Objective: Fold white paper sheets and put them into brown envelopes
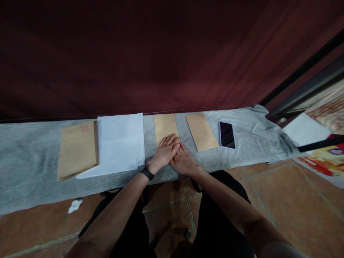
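My left hand [165,150], with a dark band on its wrist, lies flat on the lower part of a brown envelope [164,125]. My right hand [184,159] rests beside it, palm down, its fingers touching the left hand near the envelope's lower right corner. Both hands have their fingers stretched out. A second brown envelope [202,132] lies to the right of the hands. Left of them is a stack of white paper [120,143], and beyond it a pile of brown envelopes [77,148].
A phone [227,135] lies right of the second envelope on the grey cloth [255,132]. A dark red curtain [161,57] hangs behind. Crumpled white tissue [75,205] is on the tiled floor [172,215]. Printed packaging [328,159] stands at the right.
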The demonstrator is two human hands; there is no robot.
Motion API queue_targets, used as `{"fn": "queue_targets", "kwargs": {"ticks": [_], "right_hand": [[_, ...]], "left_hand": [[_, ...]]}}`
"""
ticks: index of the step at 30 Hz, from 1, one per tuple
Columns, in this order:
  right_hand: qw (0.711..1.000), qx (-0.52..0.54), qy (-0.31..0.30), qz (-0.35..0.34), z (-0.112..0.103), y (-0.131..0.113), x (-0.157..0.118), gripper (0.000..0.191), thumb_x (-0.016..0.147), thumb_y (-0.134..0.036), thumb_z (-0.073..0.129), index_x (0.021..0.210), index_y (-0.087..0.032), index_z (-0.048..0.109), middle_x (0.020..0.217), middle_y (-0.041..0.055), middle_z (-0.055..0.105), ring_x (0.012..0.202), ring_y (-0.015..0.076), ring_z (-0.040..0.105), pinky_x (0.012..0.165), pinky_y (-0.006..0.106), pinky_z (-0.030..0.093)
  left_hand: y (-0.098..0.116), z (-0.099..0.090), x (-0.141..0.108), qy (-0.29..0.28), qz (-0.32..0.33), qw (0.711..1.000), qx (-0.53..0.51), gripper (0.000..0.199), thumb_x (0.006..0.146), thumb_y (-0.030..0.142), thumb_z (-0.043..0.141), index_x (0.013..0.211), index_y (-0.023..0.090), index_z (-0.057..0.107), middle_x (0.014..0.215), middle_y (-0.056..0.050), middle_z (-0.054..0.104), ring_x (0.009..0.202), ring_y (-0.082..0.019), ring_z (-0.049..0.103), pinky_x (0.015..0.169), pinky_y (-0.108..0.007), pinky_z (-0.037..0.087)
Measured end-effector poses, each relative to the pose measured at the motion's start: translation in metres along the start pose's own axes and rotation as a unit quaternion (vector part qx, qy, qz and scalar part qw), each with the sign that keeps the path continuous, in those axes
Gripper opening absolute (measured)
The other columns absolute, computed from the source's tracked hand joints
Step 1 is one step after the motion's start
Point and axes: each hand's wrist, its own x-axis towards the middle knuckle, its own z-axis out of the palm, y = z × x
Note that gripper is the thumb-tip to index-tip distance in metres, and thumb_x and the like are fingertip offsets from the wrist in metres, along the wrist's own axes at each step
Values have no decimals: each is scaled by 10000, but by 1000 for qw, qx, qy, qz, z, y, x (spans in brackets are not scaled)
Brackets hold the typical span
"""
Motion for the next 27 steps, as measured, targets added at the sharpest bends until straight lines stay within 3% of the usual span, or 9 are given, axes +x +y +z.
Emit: {"fn": "queue_targets", "kwargs": {"ticks": [10,18,22,27], "right_hand": [[1000,-9,10,11,-6,0,3,594,1031,-463,444,1480,-76,479,1549,171,476,1492,278,370,1265,464,242],[1000,-18,3,-1,-15,-1,5,653,1040,-489,404,1541,-71,375,1634,167,324,1500,288,348,1258,444,251],[1000,0,5,-4,-16,1,4,660,1037,-496,423,1541,-73,372,1634,171,323,1508,281,331,1263,445,239],[997,70,-24,-8,-23,13,9,527,1048,-372,430,1500,-102,453,1606,142,399,1500,231,353,1265,408,243]], "left_hand": [[-31,-4,57,-14,-18,999,43,553,1037,321,261,1562,186,371,1651,-80,324,1549,-222,234,1262,-487,168],[-53,-7,111,52,-47,997,30,517,1066,284,299,1518,47,379,1629,-154,350,1526,-297,254,1239,-541,136],[-59,-6,113,39,-57,997,38,534,1070,310,275,1533,61,370,1639,-142,335,1534,-318,226,1242,-547,135],[-56,-4,88,-15,-47,995,81,581,1060,386,239,1596,169,293,1673,-52,272,1563,-279,167,1270,-491,112]]}}
